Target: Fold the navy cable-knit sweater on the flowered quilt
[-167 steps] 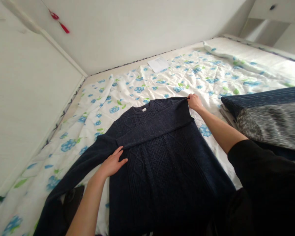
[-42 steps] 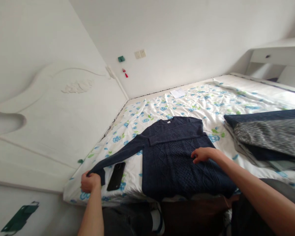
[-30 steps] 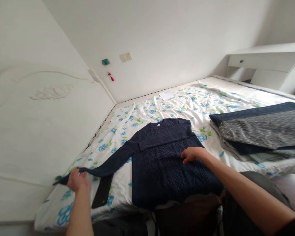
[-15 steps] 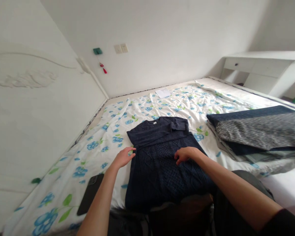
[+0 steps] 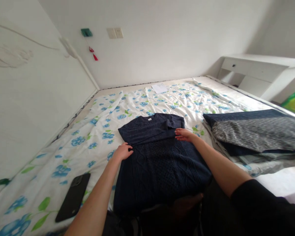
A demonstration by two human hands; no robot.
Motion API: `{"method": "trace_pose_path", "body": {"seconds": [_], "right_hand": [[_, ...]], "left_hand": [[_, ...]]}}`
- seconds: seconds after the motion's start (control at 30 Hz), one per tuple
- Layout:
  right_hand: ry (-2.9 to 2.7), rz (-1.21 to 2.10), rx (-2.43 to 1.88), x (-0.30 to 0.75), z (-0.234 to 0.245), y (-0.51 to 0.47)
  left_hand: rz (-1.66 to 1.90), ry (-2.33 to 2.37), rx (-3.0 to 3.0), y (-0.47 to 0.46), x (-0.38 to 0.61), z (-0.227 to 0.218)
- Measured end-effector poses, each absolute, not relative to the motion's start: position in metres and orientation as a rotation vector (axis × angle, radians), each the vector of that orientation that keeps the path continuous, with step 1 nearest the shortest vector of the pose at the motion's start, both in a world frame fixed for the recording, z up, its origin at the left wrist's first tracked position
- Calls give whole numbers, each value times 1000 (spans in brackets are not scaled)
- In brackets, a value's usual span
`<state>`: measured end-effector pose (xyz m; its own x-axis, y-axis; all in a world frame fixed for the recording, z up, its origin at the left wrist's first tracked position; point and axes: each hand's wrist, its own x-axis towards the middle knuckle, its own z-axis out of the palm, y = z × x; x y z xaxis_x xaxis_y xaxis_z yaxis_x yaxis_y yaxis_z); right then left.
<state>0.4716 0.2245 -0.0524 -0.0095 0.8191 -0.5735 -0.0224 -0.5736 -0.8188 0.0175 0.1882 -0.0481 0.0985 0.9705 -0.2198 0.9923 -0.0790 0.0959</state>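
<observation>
A dark navy sweater (image 5: 159, 157) was laid flat on the flower-printed bed (image 5: 93, 137), both sleeves folded across its chest. The left hand (image 5: 123, 151) was rested on the sweater's left edge with the fingers loosely curled, nothing being grasped. The right hand (image 5: 184, 134) was pressed flat on the right edge, fingers extended and released. A black phone (image 5: 73, 196) was seen near the bed's front edge, and folded blankets (image 5: 255, 134) were stacked to the right.

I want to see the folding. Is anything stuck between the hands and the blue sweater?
No. The left hand and right hand both lie flat right on the navy sweater. The phone lies off to the left.
</observation>
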Motion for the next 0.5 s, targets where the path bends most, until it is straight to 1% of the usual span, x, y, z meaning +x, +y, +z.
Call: {"method": "trace_pose_path", "body": {"seconds": [0.17, 0.33, 0.4, 0.5], "right_hand": [[-538, 1632, -1547, 467, -64, 242], [-360, 1578, -1478, 469, -71, 257], [-341, 1568, -1455, 470, -75, 259], [-364, 1568, -1445, 472, -79, 260]], "left_hand": [[-96, 2118, 2072, 191, 16, -59], [-18, 2333, 1917, 197, -12, -51], [-66, 2396, 1847, 200, -27, -47], [-230, 2305, 1773, 205, -41, -48]]}}
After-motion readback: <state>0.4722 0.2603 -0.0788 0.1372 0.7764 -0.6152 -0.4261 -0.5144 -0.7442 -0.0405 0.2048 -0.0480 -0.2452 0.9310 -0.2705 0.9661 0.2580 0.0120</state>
